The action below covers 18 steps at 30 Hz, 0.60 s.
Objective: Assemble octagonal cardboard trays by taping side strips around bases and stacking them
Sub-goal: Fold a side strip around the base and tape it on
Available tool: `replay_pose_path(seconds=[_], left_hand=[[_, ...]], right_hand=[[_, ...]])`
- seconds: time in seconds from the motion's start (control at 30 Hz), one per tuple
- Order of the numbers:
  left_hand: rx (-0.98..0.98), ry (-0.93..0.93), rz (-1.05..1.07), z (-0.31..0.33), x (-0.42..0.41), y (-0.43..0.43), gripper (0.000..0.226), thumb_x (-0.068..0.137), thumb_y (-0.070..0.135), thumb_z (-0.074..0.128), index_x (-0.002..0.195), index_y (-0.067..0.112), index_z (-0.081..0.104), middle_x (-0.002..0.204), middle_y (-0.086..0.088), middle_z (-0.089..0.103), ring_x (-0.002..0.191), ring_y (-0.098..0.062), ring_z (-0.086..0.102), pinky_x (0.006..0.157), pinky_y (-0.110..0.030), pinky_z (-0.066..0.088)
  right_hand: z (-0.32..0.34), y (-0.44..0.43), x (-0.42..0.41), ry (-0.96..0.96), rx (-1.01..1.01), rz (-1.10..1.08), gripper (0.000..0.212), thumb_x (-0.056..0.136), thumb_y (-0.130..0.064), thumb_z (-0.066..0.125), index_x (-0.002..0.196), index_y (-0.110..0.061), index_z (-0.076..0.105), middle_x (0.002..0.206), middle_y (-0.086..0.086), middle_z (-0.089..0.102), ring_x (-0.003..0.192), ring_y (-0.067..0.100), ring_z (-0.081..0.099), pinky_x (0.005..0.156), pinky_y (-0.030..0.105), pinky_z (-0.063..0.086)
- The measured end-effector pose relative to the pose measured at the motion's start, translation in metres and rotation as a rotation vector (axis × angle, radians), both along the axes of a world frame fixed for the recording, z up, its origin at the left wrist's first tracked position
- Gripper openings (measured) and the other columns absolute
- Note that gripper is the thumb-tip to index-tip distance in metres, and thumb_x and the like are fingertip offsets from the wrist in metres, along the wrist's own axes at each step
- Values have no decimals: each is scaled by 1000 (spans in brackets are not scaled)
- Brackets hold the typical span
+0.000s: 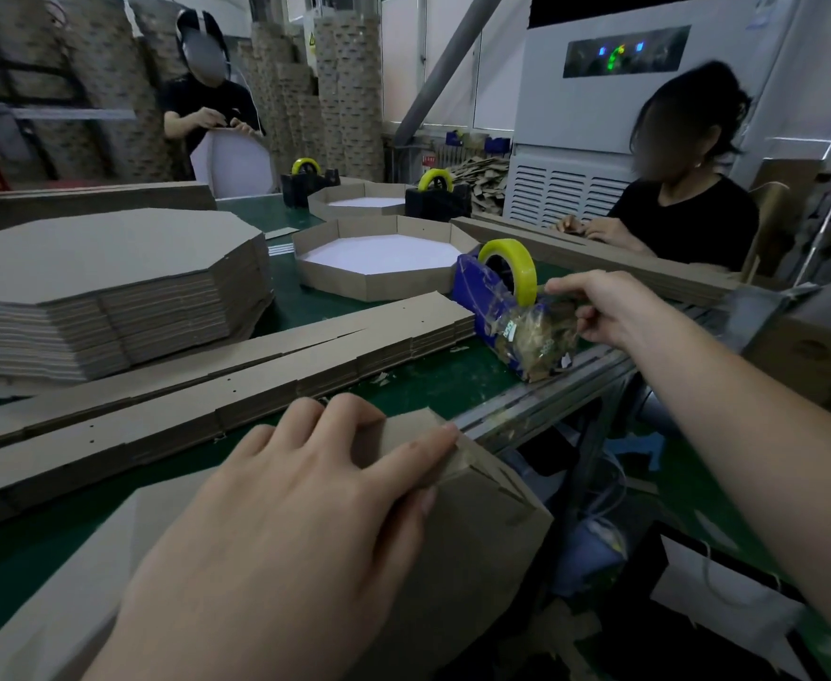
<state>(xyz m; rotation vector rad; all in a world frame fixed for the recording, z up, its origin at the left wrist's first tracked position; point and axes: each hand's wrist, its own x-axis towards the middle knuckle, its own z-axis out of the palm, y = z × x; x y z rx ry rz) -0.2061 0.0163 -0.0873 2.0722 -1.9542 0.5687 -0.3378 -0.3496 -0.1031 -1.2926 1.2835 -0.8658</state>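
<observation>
My left hand [305, 508] lies flat, fingers spread, on a brown cardboard tray [477, 523] at the table's near edge, pressing its folded side strip at a corner. My right hand [595, 307] reaches to the blue tape dispenser [497, 312] with its yellow-green roll [509, 267], and its thumb and fingers pinch the clear tape end [551, 302]. A stack of flat side strips [216, 380] runs across the table in front of me. A pile of octagonal bases [103, 277] stands at the left. An assembled tray [379, 267] with a white floor sits behind the strips.
Two more dispensers [305, 181] [438, 196] and another tray [361, 201] stand farther back. One person [673, 208] sits at the right and another [207, 100] stands at the back with a white panel. The table's metal rail [551, 390] runs along the right edge.
</observation>
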Motion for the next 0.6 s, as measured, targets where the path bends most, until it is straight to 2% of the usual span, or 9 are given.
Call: replay_pose_path(seconds=[0.07,0.17,0.23,0.33,0.4,0.5,0.6], left_hand=[[-4,-6,-4,0,1,0,44,85,46,36,117,42,65,93,0,64,74,-24,63,53,-35,50],[-20,-8,-12,-1,3,0,44,85,46,36,117,42,65,93,0,64,74,-24,63,53,-36,49],[-31,-2,-15,-2,4,1,43,84,46,37,116,41,66,92,0,64,73,-24,63,52,-35,49],[-36,-3,-20,-2,5,0,43,84,46,37,115,41,66,92,-1,65,73,-24,64,51,-36,50],[-33,-8,-24,-2,4,0,44,84,47,37,116,40,66,92,-1,65,73,-24,64,52,-35,50],[-26,-14,-21,-1,4,0,45,84,47,36,115,38,67,93,0,65,74,-23,65,52,-35,51],[-19,-12,-9,-2,5,0,46,84,49,36,114,35,67,93,2,65,75,-22,65,53,-34,51]], right_hand=[[3,3,2,-68,25,-42,7,75,-14,75,72,-15,68,56,-7,48,40,4,30,46,16,33],[-1,13,0,-238,-29,-77,7,74,-12,71,71,-13,64,50,-8,44,39,5,34,54,22,38],[-12,20,-8,-391,-104,-60,17,77,-7,65,62,-11,58,44,-8,44,39,6,37,61,27,41],[-33,32,-21,-618,-150,12,36,85,2,52,51,-10,47,44,-2,39,43,9,39,76,30,49],[-42,38,-25,-680,-165,30,39,86,7,47,50,-8,46,45,-1,39,46,10,39,84,32,50],[-50,46,-26,-571,-208,23,44,87,7,49,45,-9,50,46,-1,41,47,11,40,86,35,50],[-56,52,-31,-233,-287,-45,28,87,-3,62,59,-6,63,50,-3,49,57,16,48,79,36,47]])
